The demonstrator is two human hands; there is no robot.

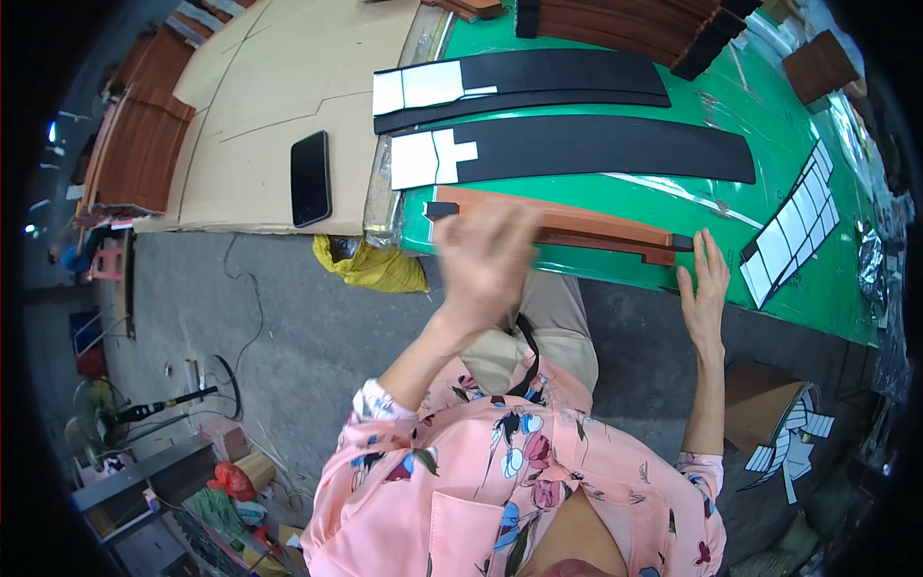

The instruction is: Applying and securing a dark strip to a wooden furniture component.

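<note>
A long reddish-brown moulded piece (601,223) lies along the near edge of the green tabletop (567,258), with a black patch at each end. Over its left part is my left hand (486,255), smeared by motion, so its fingers and any hold cannot be made out. By the piece's right end, my right hand (707,287) has its fingers stretched out and its thumb apart, close to the black patch (682,242). Beyond the piece lie a black strip (606,149) and a farther black strip (577,82), both with white backing at their left ends.
A dark phone (311,180) rests on the cardboard (279,106) at left. Brown pieces with black ends (615,34) are stacked at the back. White-backed cut pieces (793,226) lie at right. Below the table are a yellow bag (380,267) and a carton (755,404) with white scraps.
</note>
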